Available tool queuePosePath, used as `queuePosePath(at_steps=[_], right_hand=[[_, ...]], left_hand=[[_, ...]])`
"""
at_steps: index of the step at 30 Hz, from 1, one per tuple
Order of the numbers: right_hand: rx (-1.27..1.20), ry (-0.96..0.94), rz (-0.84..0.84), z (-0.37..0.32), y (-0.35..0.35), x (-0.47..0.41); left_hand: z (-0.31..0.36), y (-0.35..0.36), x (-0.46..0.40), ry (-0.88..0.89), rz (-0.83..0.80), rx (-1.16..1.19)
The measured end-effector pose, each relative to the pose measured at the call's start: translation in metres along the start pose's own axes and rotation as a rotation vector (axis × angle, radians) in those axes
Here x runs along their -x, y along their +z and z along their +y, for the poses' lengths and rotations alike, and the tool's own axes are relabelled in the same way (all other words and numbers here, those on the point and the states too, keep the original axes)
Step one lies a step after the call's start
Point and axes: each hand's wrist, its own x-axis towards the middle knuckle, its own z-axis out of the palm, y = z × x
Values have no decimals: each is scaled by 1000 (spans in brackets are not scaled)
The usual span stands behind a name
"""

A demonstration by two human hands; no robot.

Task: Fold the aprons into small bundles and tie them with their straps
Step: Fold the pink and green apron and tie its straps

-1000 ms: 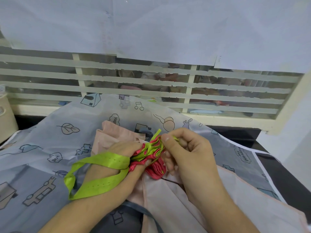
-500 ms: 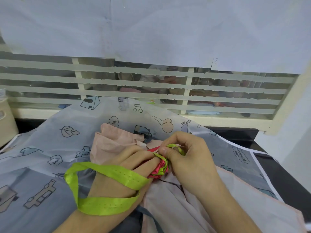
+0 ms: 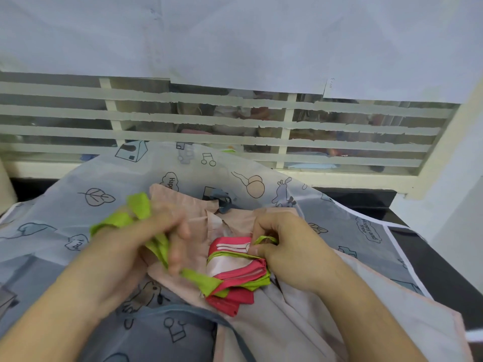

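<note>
Folded red apron bundle (image 3: 236, 270) lying on the spread pink apron (image 3: 183, 205), toward the tabletop's near edge. Right hand (image 3: 290, 252) pinches the green strap (image 3: 203, 279) at the bundle's right side. Left hand (image 3: 136, 246), blurred, grips the strap's free length, which runs leftward from the bundle; the tightening pull would probably follow that line.

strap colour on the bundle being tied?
Lime green strap, wrapped round the red-pink apron bundle; the single head view shows it.
</note>
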Motion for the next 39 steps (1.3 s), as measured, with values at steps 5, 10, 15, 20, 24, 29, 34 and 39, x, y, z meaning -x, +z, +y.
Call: queuePosePath(at_steps=[5, 10, 15, 20, 24, 29, 34, 39], right_hand=[[24, -8, -15, -2, -2, 2], [50, -5, -26, -4, -2, 2], [43, -32, -61, -11, -2, 5], [-65, -67, -61, -15, -3, 7], [-155, -12, -45, -9, 3, 3], [-270, -11, 2, -10, 7, 5], [-328, -131, 110, -17, 9, 5], [-58, -86, 69, -8, 8, 1]], left_hand=[[-28, -53, -12, 9, 603, -41], [-99, -149, -22, 76, 859, -836], [-23, 25, -2, 488, 217, -1042], [-56, 40, -10, 209, -44, -865], [-53, 35, -13, 90, -46, -744], [-52, 34, -11, 55, -43, -787], [-56, 35, -9, 88, 52, -742], [-55, 38, -9, 26, 136, -584]])
